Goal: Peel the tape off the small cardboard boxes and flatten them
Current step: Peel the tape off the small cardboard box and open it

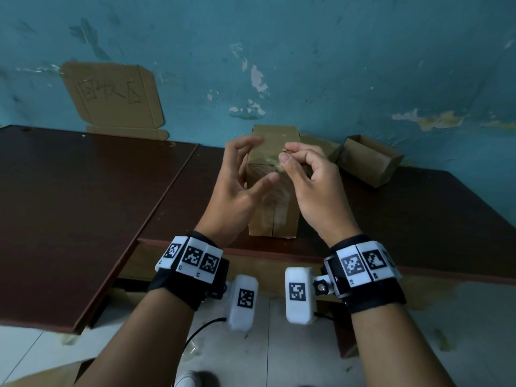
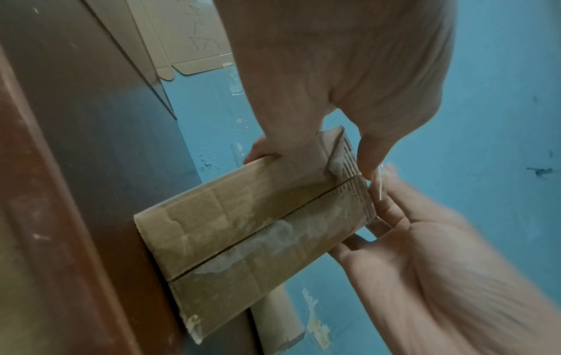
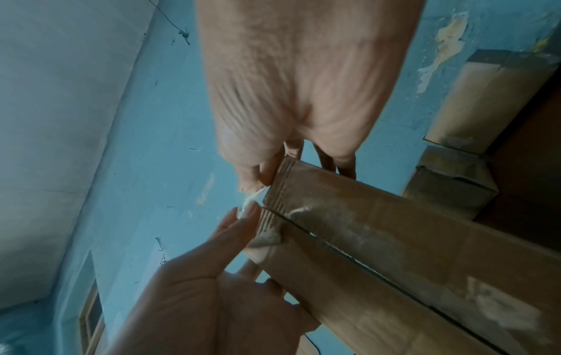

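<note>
A tall, narrow cardboard box (image 1: 275,208) stands upright on the dark table (image 1: 405,219), close to its front edge. Clear tape (image 2: 273,235) runs along the box's centre seam. My left hand (image 1: 261,160) holds the box's top left, fingers round the far side, thumb on the front. At the top edge, my right hand (image 1: 284,156) pinches a loose end of the tape (image 3: 252,200) between thumb and forefinger. In the right wrist view the box (image 3: 394,240) fills the lower right, and the lifted tape end sits between both thumbs.
An open cardboard box (image 1: 365,163) lies on its side at the back right. A flattened cardboard sheet (image 1: 111,99) with writing leans on the blue wall. A second dark tabletop (image 1: 69,205) adjoins on the left, slightly higher.
</note>
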`<action>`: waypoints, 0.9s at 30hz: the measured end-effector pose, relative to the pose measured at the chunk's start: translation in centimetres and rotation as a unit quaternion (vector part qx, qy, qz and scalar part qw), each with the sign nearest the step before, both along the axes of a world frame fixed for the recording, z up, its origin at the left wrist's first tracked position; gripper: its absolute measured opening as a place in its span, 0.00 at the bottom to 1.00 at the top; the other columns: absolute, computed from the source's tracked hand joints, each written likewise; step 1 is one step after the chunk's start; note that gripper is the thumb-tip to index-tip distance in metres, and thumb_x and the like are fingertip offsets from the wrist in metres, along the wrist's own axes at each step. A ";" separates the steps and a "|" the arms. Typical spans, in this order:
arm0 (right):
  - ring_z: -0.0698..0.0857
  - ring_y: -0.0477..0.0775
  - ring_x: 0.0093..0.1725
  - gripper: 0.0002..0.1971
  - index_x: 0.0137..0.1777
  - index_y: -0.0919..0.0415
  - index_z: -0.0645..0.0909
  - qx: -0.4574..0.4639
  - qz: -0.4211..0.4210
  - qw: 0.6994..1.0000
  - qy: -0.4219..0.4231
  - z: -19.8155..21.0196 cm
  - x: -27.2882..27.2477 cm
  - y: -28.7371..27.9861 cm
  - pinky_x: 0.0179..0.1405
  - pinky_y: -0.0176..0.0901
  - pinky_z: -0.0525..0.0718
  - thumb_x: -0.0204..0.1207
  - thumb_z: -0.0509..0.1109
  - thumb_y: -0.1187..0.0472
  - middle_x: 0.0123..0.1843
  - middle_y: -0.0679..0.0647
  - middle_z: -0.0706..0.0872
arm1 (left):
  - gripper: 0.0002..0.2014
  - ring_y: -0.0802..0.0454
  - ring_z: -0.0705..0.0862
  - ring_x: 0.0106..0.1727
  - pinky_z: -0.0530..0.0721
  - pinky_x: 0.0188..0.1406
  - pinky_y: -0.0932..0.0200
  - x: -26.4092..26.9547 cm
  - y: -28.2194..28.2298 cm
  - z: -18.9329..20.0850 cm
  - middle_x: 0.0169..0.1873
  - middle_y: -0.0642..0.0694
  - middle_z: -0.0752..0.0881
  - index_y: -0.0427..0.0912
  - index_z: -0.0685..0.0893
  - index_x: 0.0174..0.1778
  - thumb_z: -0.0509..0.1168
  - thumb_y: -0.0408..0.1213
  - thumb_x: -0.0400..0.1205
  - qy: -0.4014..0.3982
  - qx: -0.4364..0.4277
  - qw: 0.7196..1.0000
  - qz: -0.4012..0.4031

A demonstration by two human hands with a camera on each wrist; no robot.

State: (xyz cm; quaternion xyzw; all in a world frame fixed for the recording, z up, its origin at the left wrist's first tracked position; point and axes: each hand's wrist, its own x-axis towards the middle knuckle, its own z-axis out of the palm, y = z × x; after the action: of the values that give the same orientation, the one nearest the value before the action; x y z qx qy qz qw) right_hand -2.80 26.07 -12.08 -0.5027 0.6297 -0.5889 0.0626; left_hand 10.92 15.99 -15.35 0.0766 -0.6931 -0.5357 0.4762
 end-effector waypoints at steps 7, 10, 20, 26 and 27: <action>0.82 0.41 0.80 0.12 0.58 0.58 0.89 -0.018 0.037 0.999 -0.030 -0.3 0.1 0.3 0.88 0.55 0.77 0.88 0.75 0.49 0.73 0.45 0.88 | 0.05 0.20 0.71 0.86 0.72 0.84 0.20 -0.2 -0.4 -0.1 0.86 0.61 0.75 0.63 0.89 0.49 0.79 0.50 0.82 -0.024 0.013 0.999 0.041; 0.81 0.40 0.81 0.11 0.59 0.53 0.89 -0.011 0.066 0.997 -0.023 0.0 0.2 0.8 0.88 0.61 0.77 0.81 0.78 0.50 0.75 0.44 0.87 | 0.03 0.40 0.71 0.91 0.72 0.86 0.25 0.0 -0.6 -0.1 0.85 0.62 0.76 0.62 0.91 0.48 0.78 0.52 0.82 -0.008 0.011 0.999 0.032; 0.80 0.37 0.81 0.02 0.54 0.52 0.93 0.009 0.066 0.997 0.029 0.0 0.0 1.0 0.87 0.47 0.75 0.85 0.81 0.60 0.79 0.45 0.85 | 0.05 0.53 0.76 0.88 0.77 0.86 0.36 0.2 -0.2 0.5 0.84 0.53 0.79 0.51 0.88 0.49 0.74 0.46 0.87 0.015 0.063 0.998 0.026; 0.82 0.41 0.80 0.02 0.53 0.56 0.90 -0.003 0.031 0.999 0.039 -0.2 -0.1 0.9 0.86 0.46 0.76 0.87 0.80 0.60 0.76 0.48 0.86 | 0.21 0.56 0.84 0.76 0.85 0.71 0.50 0.6 -0.2 0.7 0.77 0.55 0.83 0.46 0.82 0.66 0.71 0.18 0.85 0.021 0.048 0.998 -0.026; 0.82 0.41 0.80 0.01 0.53 0.55 0.90 -0.004 0.027 0.999 0.043 -0.2 0.0 0.8 0.85 0.43 0.75 0.87 0.79 0.60 0.76 0.48 0.87 | 0.21 0.61 0.82 0.80 0.84 0.74 0.52 0.7 -0.2 0.7 0.82 0.52 0.79 0.46 0.83 0.65 0.72 0.18 0.84 0.002 0.030 0.999 -0.016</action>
State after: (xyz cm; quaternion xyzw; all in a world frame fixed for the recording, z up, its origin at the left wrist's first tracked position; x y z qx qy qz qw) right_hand -2.81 26.91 -12.30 -0.5445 0.6158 -0.5674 0.0495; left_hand 11.58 15.81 -14.65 0.0786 -0.6771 -0.5641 0.4660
